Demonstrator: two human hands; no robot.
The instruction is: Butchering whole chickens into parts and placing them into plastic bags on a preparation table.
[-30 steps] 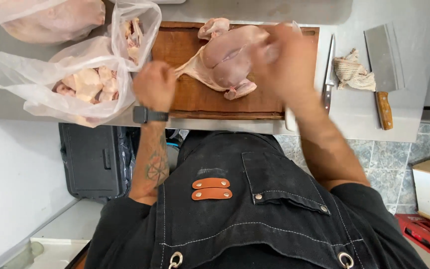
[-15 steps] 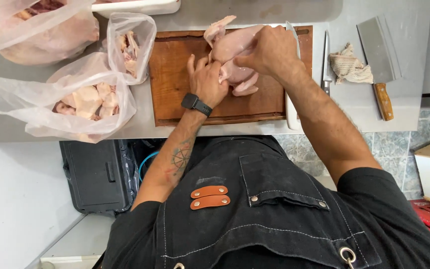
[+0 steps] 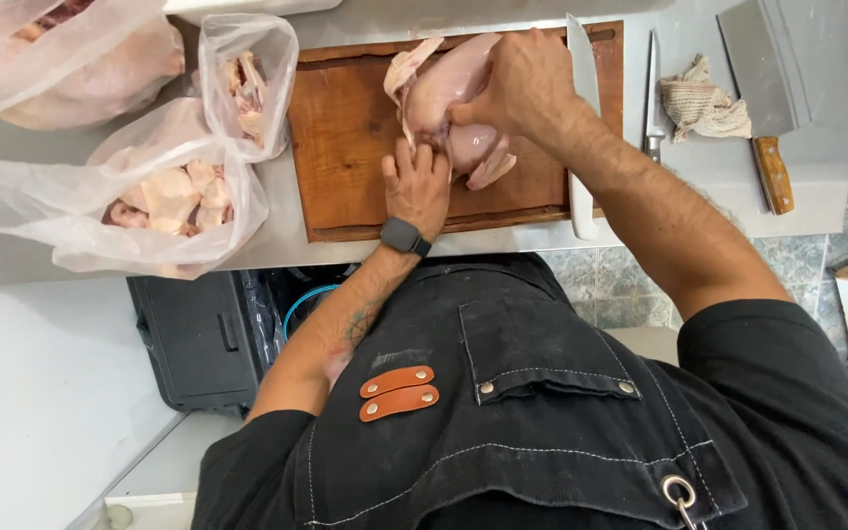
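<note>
raw whole chicken [image 3: 444, 93] lay at 12 o'clock on wooden cutting board [image 3: 345, 147] | right hand [image 3: 527, 83] fingers clamped on carcass | left hand [image 3: 416, 186] fingers curled, pinching skin | risk: slick skin could slip toward boning knife [image 3: 581, 108] at 3 o'clock

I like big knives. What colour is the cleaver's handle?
Brown wood, on the cleaver lying right of the cutting board; head view.
</note>
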